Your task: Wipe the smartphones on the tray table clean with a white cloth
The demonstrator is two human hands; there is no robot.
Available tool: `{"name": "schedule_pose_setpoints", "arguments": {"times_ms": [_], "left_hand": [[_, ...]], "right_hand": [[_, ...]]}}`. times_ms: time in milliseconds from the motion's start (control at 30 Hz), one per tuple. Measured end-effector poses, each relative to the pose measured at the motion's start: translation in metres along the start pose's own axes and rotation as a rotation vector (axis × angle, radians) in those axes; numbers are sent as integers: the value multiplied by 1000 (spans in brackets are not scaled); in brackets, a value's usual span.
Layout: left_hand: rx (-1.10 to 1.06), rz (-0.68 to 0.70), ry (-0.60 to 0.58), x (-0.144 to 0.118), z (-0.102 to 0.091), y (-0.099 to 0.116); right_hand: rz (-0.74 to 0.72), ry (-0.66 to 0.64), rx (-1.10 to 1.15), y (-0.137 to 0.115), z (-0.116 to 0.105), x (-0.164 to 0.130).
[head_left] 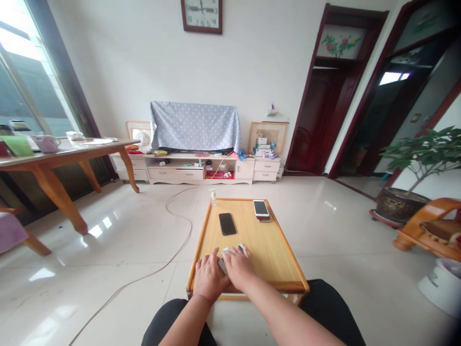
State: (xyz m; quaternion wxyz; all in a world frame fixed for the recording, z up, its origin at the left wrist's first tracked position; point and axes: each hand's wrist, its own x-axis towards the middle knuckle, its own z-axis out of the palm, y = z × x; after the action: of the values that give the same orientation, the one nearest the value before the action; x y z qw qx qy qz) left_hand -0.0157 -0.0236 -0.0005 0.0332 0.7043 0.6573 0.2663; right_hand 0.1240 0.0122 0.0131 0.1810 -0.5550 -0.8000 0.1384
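A flat grey device (222,265), mostly hidden, was at the near end of the table (264,257), between the left hand (209,276) and the right hand (237,266). The left hand gripped its left side; the right hand lay on it, closed over a white cloth (246,250). Farther out, a black phone (227,224) lay flat. At the far corners, a bottle (213,198) stood left and a white phone (260,208) lay on a darker phone (265,219) right.

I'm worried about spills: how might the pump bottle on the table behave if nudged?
The pump bottle would probably tip readily, since it stands tall and narrow. Its see-through body suggests light plastic, so it may slide easily. Being at the corner of the table, it could well fall off.
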Motion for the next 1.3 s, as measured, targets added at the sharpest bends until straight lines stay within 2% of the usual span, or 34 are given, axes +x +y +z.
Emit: {"name": "schedule_pose_setpoints", "arguments": {"times_ms": [67,133,267,367,433,500,567,633,733,800,1000,1067,1200,1300], "left_hand": [[3,-1,-25,0,0,-1],[4,-8,-30,0,-1,-1],[6,0,2,0,-2,3],[14,6,9,0,-3,3],[23,6,-5,-1,-2,0],[26,17,-34,-1,-2,-2],[24,18,-56,-1,-3,-2],[24,-5,-48,-2,-4,1],[22,-19,-26,-2,-5,7],[17,-13,-27,-1,-5,8],[15,-3,-44,-2,-2,2],[14,1,-34,-2,-1,2],[18,-10,-33,-1,-3,6],[27,-10,-73,0,-4,6]], "right_hand": [[-90,-21,34,-8,8,-5],[-113,-16,41,-4,8,-5],[59,67,-21,24,-12,9],[87,85,-30,26,-15,4],[7,63,-10,13,-5,-11],[-141,26,48,-1,6,-30],[-210,3,85,-5,10,-41],[-160,10,73,4,4,-41],[11,60,2,26,-11,-30],[67,82,-32,33,-16,-28],[-149,37,39,9,-2,-53],[-122,24,54,8,-3,-50],[0,14,42,10,-9,-24],[-60,-26,65,-1,-2,-14]]}}
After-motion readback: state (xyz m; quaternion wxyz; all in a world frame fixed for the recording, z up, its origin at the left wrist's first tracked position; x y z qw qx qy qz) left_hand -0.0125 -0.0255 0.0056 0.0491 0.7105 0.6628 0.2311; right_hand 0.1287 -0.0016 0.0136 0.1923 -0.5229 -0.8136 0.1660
